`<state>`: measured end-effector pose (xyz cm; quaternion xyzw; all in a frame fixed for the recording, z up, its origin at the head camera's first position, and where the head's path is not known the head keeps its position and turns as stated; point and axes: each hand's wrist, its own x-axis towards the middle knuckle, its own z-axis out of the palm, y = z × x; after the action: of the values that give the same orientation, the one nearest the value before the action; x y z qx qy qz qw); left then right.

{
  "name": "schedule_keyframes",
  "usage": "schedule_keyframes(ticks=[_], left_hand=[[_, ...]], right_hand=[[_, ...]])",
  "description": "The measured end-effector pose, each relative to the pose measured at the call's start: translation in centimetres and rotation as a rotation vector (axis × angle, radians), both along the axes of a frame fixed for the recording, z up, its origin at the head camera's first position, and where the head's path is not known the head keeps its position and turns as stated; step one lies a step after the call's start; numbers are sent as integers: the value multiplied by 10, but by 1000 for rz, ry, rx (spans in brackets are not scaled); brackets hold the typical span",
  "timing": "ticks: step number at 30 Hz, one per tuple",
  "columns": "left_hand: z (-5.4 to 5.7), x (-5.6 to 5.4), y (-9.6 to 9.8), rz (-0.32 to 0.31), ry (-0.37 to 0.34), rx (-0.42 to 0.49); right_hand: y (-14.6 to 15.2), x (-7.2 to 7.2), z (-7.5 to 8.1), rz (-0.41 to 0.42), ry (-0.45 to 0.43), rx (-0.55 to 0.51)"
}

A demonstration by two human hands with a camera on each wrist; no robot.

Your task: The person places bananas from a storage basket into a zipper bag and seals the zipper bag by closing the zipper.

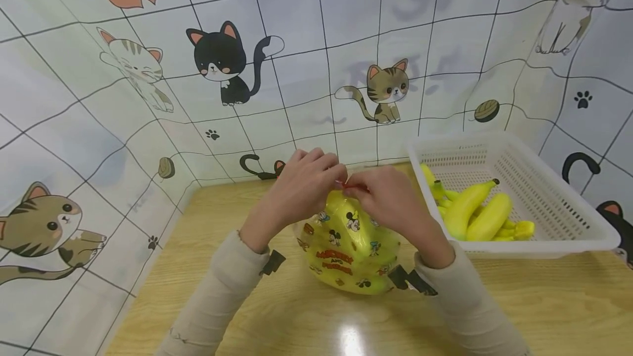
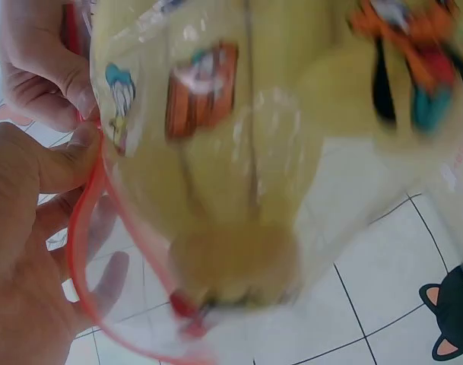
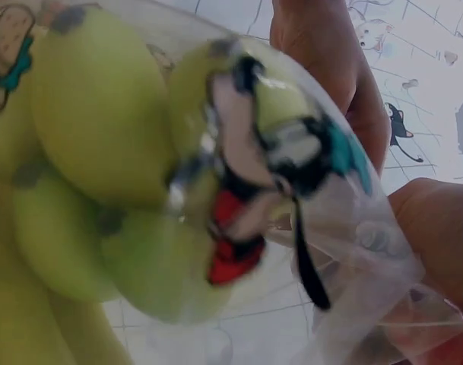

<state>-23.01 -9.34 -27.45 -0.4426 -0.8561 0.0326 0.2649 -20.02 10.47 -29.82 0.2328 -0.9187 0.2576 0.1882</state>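
A clear plastic bag [image 1: 341, 257] with a cartoon print stands on the table, bulging with yellow bananas [image 3: 102, 106]. A red strip [image 2: 85, 251] runs along the bag's top edge, and part of it loops loose in the left wrist view. My left hand [image 1: 309, 185] pinches this edge between thumb and finger, over the left of the bag. From the other side, my right hand [image 1: 388, 199] pinches the red edge close by, the two hands nearly meeting. The fingertips are partly hidden in the head view. Inside the bag, the banana tips show in the right wrist view.
To the right stands a white plastic basket [image 1: 554, 235] with slotted walls, holding several loose bananas [image 1: 470, 210] at its left side. A wood-grain table [image 1: 277, 317] lies beneath everything. Cat-patterned sheeting [image 1: 296, 87] rises behind the table and at both sides.
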Motion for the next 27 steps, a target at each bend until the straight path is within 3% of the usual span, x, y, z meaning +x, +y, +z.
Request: schedule_keyframes(ticks=[8, 15, 21, 24, 27], left_hand=[[-5, -5, -6, 64, -14, -15], [-1, -6, -5, 45, -42, -9], [0, -8, 0, 26, -96, -31], [-1, -8, 3, 44, -95, -52], [-3, -7, 5, 54, -78, -56]], right_hand=[[8, -3, 0, -1, 24, 11], [19, 0, 6, 23, -5, 14], [25, -1, 8, 36, -51, 115], [23, -3, 6, 31, -81, 166], [20, -6, 2, 25, -53, 175]])
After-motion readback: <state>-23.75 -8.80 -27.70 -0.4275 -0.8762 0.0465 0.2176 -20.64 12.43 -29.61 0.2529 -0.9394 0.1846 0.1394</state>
